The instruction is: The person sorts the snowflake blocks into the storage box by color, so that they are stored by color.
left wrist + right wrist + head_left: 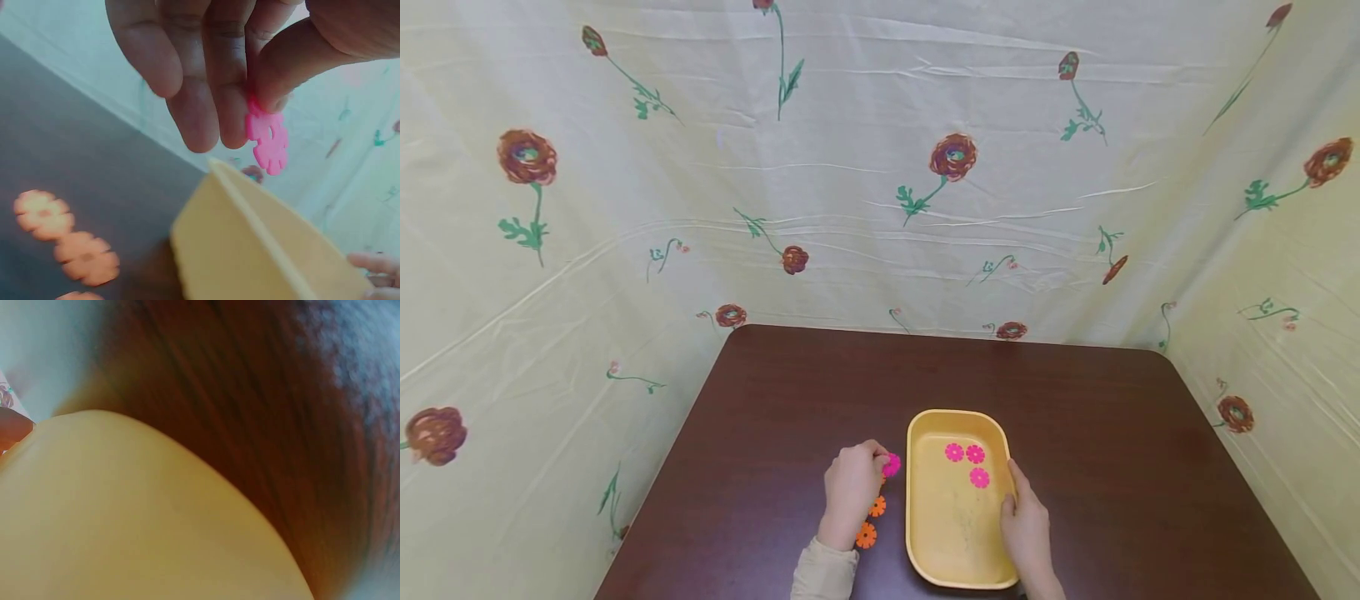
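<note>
Left hand (852, 487) grip pinched on pink flower piece (269, 139) — right hand (1024, 523) grip clamped on yellow tray (925, 533) rim.

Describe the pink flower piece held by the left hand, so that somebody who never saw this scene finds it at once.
Start at the yellow tray on the brown table. Just left of its far left corner, the left hand pinches a pink flower by its edge. Three pink flowers lie inside the tray and the orange flowers lie on the table; only this one is held up in fingers.
</note>
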Motion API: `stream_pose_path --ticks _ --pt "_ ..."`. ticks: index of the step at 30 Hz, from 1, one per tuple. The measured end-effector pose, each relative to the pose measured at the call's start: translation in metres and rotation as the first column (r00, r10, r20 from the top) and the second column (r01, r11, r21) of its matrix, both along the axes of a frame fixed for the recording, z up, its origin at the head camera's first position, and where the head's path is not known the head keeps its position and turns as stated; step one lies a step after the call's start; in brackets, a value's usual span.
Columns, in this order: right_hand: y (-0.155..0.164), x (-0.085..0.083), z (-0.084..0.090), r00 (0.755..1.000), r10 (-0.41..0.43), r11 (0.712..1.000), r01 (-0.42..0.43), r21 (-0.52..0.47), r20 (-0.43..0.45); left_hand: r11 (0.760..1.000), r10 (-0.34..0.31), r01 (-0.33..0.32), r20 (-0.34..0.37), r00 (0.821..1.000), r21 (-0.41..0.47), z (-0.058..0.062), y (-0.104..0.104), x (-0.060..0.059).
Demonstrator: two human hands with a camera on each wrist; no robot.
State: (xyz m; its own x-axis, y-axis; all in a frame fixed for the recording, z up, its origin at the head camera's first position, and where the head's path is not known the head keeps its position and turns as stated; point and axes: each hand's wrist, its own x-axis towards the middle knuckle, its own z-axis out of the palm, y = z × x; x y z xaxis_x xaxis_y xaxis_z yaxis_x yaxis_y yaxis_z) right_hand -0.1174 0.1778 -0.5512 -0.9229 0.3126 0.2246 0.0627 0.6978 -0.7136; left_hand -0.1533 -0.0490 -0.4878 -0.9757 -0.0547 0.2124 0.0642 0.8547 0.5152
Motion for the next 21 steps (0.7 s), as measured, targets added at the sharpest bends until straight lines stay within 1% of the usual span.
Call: stream_pose_path --ticks 4,7,9,14,21 --pt "0.0 0.0 -0.001 1.0 0.003 1.0 -0.003 0.002 -0.014 1.0 -0.031 0.031 -0.016 0.999 -0.002 0.013 0.019 -0.013" --pt "0.0 0.0 -0.001 1.0 0.003 1.0 -0.003 -0.008 0.003 0.998 -0.064 0.064 -0.023 0.998 0.006 0.022 0.035 -0.022" --pt "0.0 -0.001 -0.002 1.0 0.002 1.0 -0.001 -0.016 0.02 0.996 -0.085 0.085 -0.019 0.996 0.007 0.025 0.045 -0.026" --pt "0.0 -0.001 -0.002 1.0 -0.002 1.0 0.002 -0.028 0.024 0.993 -0.112 0.112 0.006 0.994 0.021 0.024 0.067 -0.037" --pt "0.001 -0.001 -0.003 1.0 -0.008 1.0 0.008 -0.018 0.001 0.99 -0.121 0.118 0.036 0.992 0.079 0.016 0.092 -0.048"
